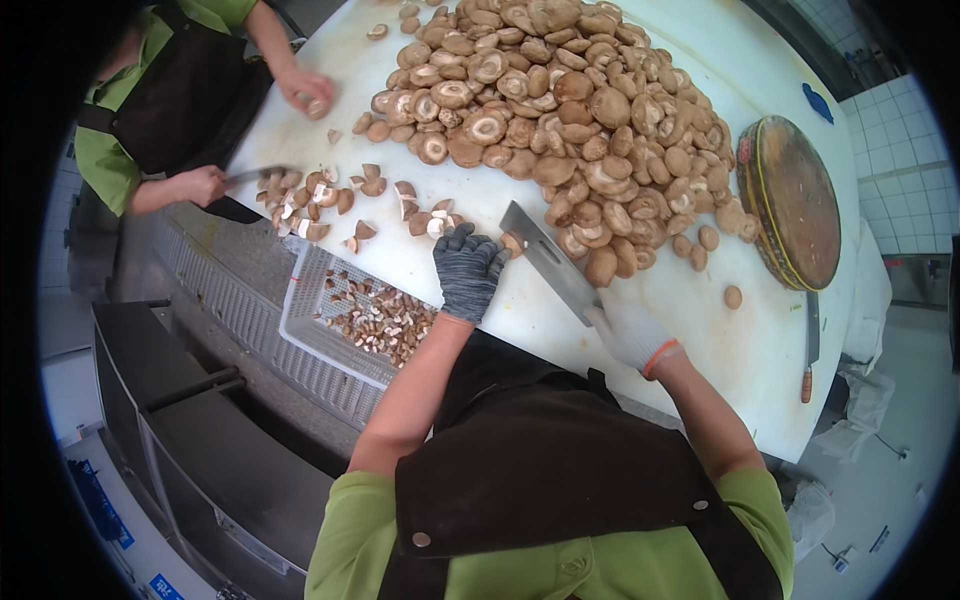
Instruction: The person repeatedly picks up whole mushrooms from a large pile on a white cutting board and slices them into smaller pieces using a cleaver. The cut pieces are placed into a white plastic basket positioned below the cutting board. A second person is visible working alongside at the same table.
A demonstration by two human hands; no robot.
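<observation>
My left hand [469,274], in a dark grey knit glove, holds a brown mushroom [511,244] against the white tabletop [667,360]. In a white glove with an orange cuff, my right hand [630,330] grips a cleaver [551,262] by its handle, which the glove hides. The wide blade slants up and to the left, its far end close beside the mushroom. Cut mushroom pieces [435,220] lie just beyond my left fingers. A large heap of whole mushrooms [555,105] rises past the blade.
A co-worker's hand [202,186] holds a knife [259,174]; their other hand [306,88] has a mushroom. Below the table edge, a perforated plastic crate [300,300] contains cut pieces. A round chopping block [799,202] stands at right, near another knife [812,337] and a blue object [817,103].
</observation>
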